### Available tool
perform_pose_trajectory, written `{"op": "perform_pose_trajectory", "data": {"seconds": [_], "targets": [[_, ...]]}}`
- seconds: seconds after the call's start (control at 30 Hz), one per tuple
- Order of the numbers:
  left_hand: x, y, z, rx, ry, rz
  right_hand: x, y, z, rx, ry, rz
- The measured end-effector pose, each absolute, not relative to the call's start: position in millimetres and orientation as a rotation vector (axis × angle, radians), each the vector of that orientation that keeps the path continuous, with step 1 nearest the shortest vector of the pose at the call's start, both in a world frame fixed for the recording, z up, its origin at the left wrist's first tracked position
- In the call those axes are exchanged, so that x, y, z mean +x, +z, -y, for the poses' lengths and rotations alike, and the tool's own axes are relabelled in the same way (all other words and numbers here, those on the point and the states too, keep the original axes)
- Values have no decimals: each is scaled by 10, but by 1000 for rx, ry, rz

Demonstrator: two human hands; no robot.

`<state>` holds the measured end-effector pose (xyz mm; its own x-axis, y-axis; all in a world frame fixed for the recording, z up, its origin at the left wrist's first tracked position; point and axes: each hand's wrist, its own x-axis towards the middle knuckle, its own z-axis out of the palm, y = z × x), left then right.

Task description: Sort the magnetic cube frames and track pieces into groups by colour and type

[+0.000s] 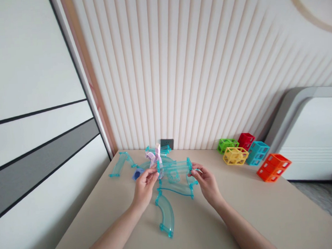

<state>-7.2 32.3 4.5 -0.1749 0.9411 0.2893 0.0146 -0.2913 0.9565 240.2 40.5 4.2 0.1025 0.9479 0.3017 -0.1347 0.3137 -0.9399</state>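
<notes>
A straight, see-through teal track piece (174, 167) is held level above the table between my two hands. My left hand (146, 182) pinches its left end, and my right hand (204, 179) grips its right end. Beneath it lies a wavy teal piece (176, 186) among other teal parts. Nearer to me, a curved teal piece (167, 214) rests on the table. Just behind my left hand are a pale purple part (158, 153) and a blue part (137, 174).
More teal pieces (118, 165) lie at the table's back left. Green (227, 145), yellow (235, 156), red (246, 141), blue (257, 153) and orange (274, 167) open-frame blocks stand at the back right. A ribbed wall (176, 70) rises behind the table (201, 220).
</notes>
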Motion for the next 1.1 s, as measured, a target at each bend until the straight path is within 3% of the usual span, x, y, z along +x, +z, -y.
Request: {"op": "perform_pose_trajectory", "data": {"seconds": [0.47, 0.8, 1.1], "targets": [[662, 331, -1009, 1479, 1493, -1034, 2941, 87, -864, -1033, 679, 973], [1283, 10, -1816, 1612, 1307, -1129, 3429, -223, -1419, -1253, 465, 945], [1411, -253, -2128, 1717, 1058, -1270, 3627, -525, -1705, -1522, 474, 1102]]}}
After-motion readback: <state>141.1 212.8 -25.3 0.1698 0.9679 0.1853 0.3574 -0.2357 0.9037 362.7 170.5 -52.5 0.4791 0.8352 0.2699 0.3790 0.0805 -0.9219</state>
